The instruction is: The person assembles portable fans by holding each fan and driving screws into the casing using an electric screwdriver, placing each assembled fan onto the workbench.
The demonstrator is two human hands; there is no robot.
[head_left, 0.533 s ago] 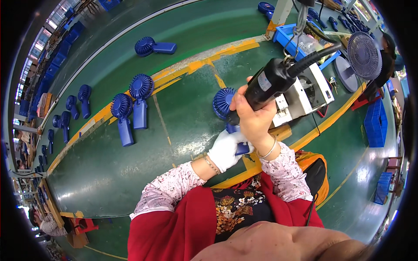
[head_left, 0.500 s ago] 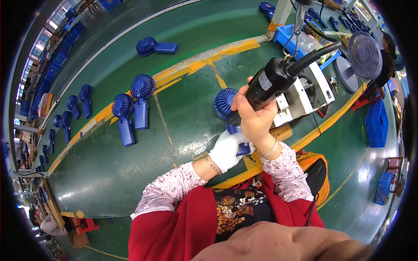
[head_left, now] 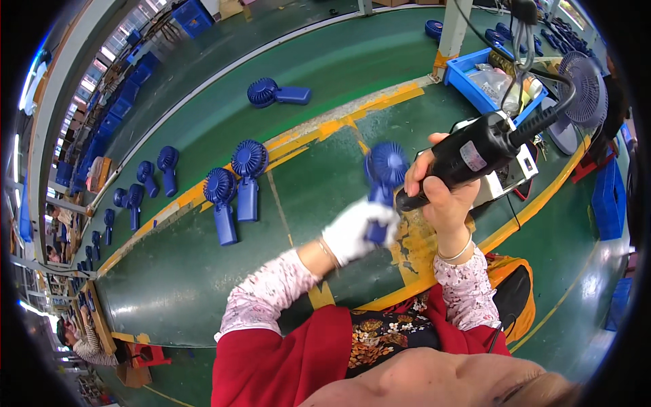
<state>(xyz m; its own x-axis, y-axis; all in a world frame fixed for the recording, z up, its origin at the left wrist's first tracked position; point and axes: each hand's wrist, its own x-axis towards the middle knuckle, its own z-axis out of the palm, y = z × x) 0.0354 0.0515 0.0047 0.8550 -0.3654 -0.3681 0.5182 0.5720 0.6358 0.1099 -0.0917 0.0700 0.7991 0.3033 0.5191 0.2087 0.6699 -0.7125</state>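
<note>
My left hand point(head_left: 356, 232), in a white glove, is wrapped round the handle of a blue handheld fan point(head_left: 386, 166); the fan's round head points away from me and is slightly blurred. My bare right hand point(head_left: 447, 197) grips a black electric screwdriver point(head_left: 475, 152), whose cable runs up to the right. The screwdriver's tip lies just right of the fan, and I cannot tell whether they touch. To the left, two more blue handheld fans, one point(head_left: 221, 203) and another point(head_left: 249, 178), lie side by side on the green bench point(head_left: 183, 285).
Beyond the yellow-taped edge, a single fan point(head_left: 278, 93) and several others at left lie on a green surface. A blue bin point(head_left: 475, 81) with bags stands at back right. Near it are a white device point(head_left: 505, 180) and a grey fan point(head_left: 580, 88). A person point(head_left: 88, 339) sits far left.
The screwdriver has come up and right, off the fan. My left hand has lifted the fan slightly and moved it clear of the tip. The whole view has shifted a little.
</note>
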